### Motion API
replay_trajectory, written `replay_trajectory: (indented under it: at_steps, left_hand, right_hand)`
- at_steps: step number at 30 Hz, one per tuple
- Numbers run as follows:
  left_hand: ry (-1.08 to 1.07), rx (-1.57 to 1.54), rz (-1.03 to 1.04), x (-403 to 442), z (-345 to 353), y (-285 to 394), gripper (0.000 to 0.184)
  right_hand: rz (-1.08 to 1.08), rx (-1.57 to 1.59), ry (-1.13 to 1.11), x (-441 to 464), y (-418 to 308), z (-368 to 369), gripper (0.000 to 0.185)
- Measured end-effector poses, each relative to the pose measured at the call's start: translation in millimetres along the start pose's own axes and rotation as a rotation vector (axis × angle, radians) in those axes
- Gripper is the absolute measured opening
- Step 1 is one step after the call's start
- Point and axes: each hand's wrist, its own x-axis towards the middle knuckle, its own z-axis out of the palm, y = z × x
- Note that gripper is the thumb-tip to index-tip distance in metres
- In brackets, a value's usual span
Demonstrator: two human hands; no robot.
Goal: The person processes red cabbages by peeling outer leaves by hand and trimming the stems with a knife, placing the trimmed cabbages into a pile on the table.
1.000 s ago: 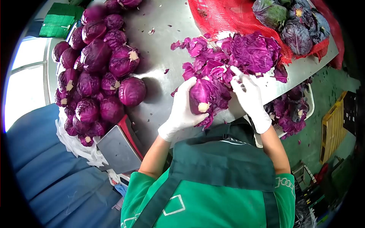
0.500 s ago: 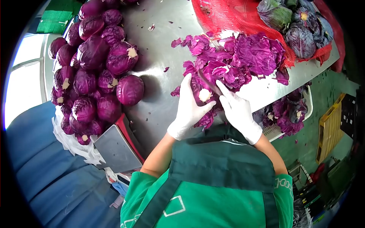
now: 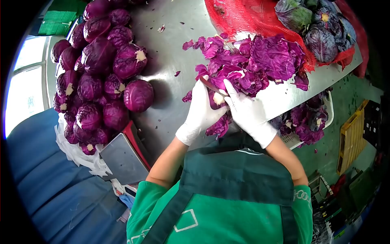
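Observation:
My gloved left hand (image 3: 200, 112) is closed around the left side of a red cabbage (image 3: 213, 101), with its pale cut stem (image 3: 218, 98) turned up. In my gloved right hand (image 3: 248, 114) is a knife, its dark blade (image 3: 210, 85) lying across the cabbage just above the stem. The handle is hidden by my fingers. Much of the cabbage is covered by both hands. Loose purple cabbage leaves (image 3: 272, 57) are heaped right behind it on the metal table (image 3: 170, 53).
Many red cabbages (image 3: 97, 57) are piled along the table's left side. A red mesh bag (image 3: 248, 18) with darker cabbages (image 3: 321, 42) lies at the back right. Below the right edge stands a white crate (image 3: 331, 110) of leaves. A grey box (image 3: 124, 154) is at the near left.
My right hand has moved left and slightly up, and the knife blade has shifted left over the cabbage. My left hand has moved only slightly.

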Motion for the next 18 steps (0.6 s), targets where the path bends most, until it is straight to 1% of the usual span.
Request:
replay_trajectory:
  at_steps: [1, 2, 3, 4, 5, 6, 8, 9, 11, 12, 13, 15, 16, 17, 18]
  left_hand:
    - [-0.006, 0.056, 0.026, -1.7, -0.8, 0.1, 0.098]
    - [-0.014, 0.085, 0.03, -4.7, 2.8, -6.8, 0.105]
    - [-0.015, 0.085, 0.034, -6.6, 4.9, -9.4, 0.105]
    - [-0.007, 0.102, 0.014, -8.0, 7.0, -10.4, 0.107]
    - [0.003, 0.116, -0.006, -8.7, 8.3, -9.6, 0.109]
    - [0.011, 0.09, -0.007, -11.0, 6.6, -5.5, 0.106]
    - [0.036, 0.055, 0.073, -22.7, 9.7, -13.8, 0.107]
    - [0.042, 0.045, 0.112, -27.7, 10.1, -19.1, 0.106]
    - [0.05, -0.009, 0.14, -35.6, 9.3, -27.5, 0.108]
    - [0.083, -0.016, 0.144, -39.2, 9.1, -30.2, 0.109]
    - [0.117, -0.02, 0.147, -43.2, 8.7, -32.0, 0.11]
    - [0.124, -0.009, 0.105, -47.9, 7.1, -34.4, 0.112]
    - [0.115, -0.089, 0.054, -49.7, 7.2, -35.8, 0.112]
    - [0.104, -0.173, 0.001, -51.3, 8.3, -36.6, 0.111]
    - [0.109, -0.177, 0.0, -51.5, 9.9, -37.3, 0.111]
  right_hand:
    - [-0.074, -0.142, -0.081, 3.9, 10.6, -6.0, 0.056]
    - [-0.139, -0.169, -0.047, 6.3, 20.9, -7.3, 0.056]
    - [-0.204, -0.197, -0.012, 8.0, 26.0, -10.1, 0.056]
    - [-0.105, -0.163, -0.183, 13.1, 20.5, -23.6, 0.048]
    - [-0.105, -0.169, -0.18, 15.5, 26.6, -19.3, 0.048]
    - [0.049, 0.068, -0.025, 20.5, 39.0, -8.0, 0.047]
    - [0.227, 0.354, 0.187, 30.5, 70.9, 12.3, 0.044]
    - [0.26, 0.401, 0.244, 34.8, 87.6, 20.1, 0.042]
    - [0.235, 0.454, 0.435, 46.6, 104.3, 29.0, 0.041]
    - [0.514, 0.64, 0.284, 52.3, 97.3, 8.2, 0.043]
    - [0.583, 0.746, 0.201, 54.1, 97.7, -4.0, 0.051]
    - [0.524, 0.627, 0.266, 48.4, 56.2, -26.5, 0.069]
    - [0.368, 0.746, 0.284, 39.8, 40.1, -30.2, 0.088]
    - [0.309, 0.743, 0.148, 27.6, 29.1, -31.7, 0.099]
    - [0.323, 0.684, -0.044, 18.1, 14.7, -39.0, 0.106]
